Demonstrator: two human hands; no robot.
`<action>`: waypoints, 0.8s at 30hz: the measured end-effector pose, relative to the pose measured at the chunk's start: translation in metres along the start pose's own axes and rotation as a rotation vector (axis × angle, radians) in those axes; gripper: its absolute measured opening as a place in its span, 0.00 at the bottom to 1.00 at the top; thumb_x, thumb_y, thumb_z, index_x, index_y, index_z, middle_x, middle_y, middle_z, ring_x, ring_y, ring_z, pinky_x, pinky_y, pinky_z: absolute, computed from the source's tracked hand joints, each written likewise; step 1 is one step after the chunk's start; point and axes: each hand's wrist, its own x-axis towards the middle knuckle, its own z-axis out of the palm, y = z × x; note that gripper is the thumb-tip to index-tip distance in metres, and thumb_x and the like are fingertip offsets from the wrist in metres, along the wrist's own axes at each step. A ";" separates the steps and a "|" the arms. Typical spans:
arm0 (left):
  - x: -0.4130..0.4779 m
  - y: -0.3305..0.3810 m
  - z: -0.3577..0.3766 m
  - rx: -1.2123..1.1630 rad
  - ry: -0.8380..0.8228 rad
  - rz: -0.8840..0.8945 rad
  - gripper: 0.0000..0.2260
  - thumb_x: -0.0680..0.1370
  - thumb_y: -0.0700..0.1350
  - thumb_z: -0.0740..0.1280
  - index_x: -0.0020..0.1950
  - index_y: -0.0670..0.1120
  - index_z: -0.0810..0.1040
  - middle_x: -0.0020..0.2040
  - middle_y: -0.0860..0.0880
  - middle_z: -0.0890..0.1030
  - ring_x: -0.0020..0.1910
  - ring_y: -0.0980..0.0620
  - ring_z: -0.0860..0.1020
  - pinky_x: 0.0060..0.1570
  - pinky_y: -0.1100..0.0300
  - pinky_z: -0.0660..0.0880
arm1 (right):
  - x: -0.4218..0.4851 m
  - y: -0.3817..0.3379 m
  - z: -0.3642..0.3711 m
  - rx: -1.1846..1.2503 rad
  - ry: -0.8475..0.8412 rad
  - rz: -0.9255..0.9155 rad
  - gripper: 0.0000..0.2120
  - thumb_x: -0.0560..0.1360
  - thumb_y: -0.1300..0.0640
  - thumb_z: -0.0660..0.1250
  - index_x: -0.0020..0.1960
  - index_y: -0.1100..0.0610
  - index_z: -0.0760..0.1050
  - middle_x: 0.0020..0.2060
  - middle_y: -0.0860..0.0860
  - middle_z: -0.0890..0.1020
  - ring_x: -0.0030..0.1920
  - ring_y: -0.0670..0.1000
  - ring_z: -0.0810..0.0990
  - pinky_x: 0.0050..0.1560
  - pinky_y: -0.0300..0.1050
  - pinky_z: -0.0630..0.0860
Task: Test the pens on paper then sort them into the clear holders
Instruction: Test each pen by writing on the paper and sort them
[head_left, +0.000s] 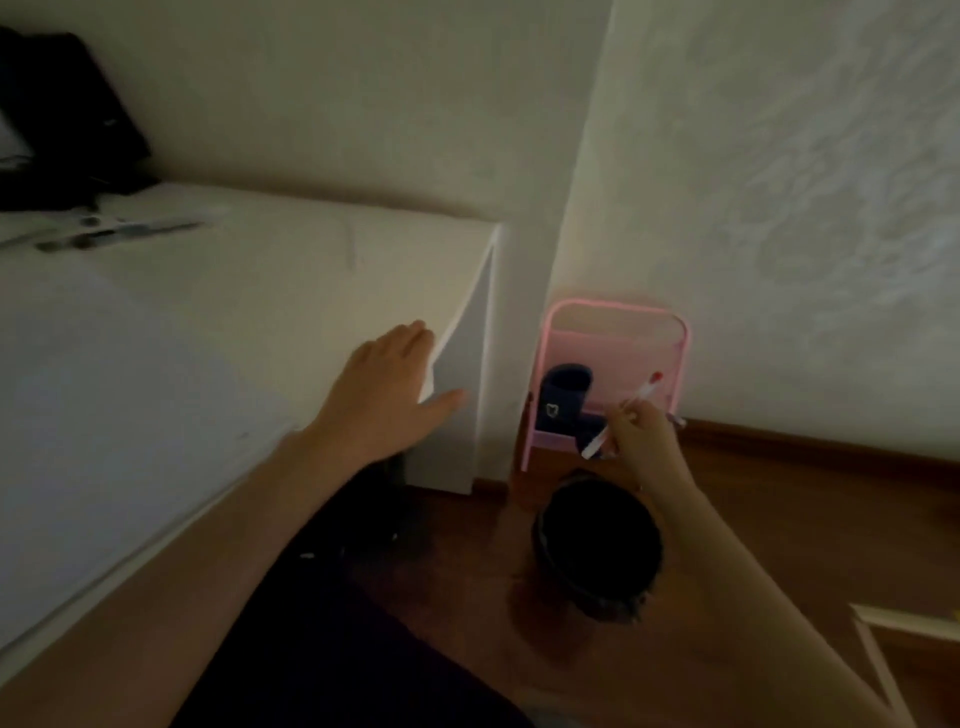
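**Two hands apart: one flat on the desk edge, one holding pens over the floor**

Head view: one dim, blurred picture looking down past a white desk to a brown wooden floor. Your left hand (387, 387) sits at the centre of the frame, palm down on the right end of the white rectangular desk top (218, 322), fingers stretched out and close together, thumb splayed over the edge onto the desk's side panel; it grips nothing.

Your right hand (641, 441) is at right of centre, lower than the desk, fingers curled around a white pen with a red cap (623, 413) that slants up to the right. A second pinkish tip pokes out on the hand's right side; whether it is another pen, you cannot tell.

Just behind that hand, a pink wire-framed rack (618, 332) stands against the pale wall, with a dark blue cup (563, 397) inside it. Below your wrist a round black bin (597, 540) stands on the floor.

At the upper left, blurred pens and small items (124, 231) lie on the desk near a black object (62, 119).
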 end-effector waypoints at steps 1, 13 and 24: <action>0.000 -0.002 0.000 0.005 0.014 0.014 0.36 0.74 0.65 0.54 0.72 0.40 0.59 0.73 0.42 0.61 0.70 0.44 0.61 0.68 0.48 0.60 | 0.004 0.021 0.000 -0.087 -0.017 0.092 0.11 0.78 0.53 0.61 0.44 0.61 0.73 0.35 0.55 0.78 0.37 0.55 0.77 0.43 0.51 0.75; -0.011 -0.018 -0.032 -0.261 0.156 -0.103 0.22 0.77 0.57 0.60 0.65 0.46 0.70 0.64 0.49 0.72 0.61 0.50 0.69 0.59 0.58 0.64 | 0.007 -0.100 0.035 0.121 -0.210 -0.300 0.06 0.78 0.55 0.62 0.46 0.57 0.75 0.35 0.50 0.81 0.34 0.45 0.78 0.39 0.40 0.75; -0.077 -0.121 -0.082 -0.228 0.241 -0.352 0.10 0.78 0.48 0.61 0.56 0.47 0.76 0.55 0.50 0.77 0.54 0.51 0.74 0.55 0.57 0.69 | 0.037 -0.257 0.160 -0.292 -0.249 -0.497 0.15 0.78 0.46 0.60 0.52 0.57 0.74 0.47 0.54 0.81 0.48 0.55 0.79 0.45 0.44 0.72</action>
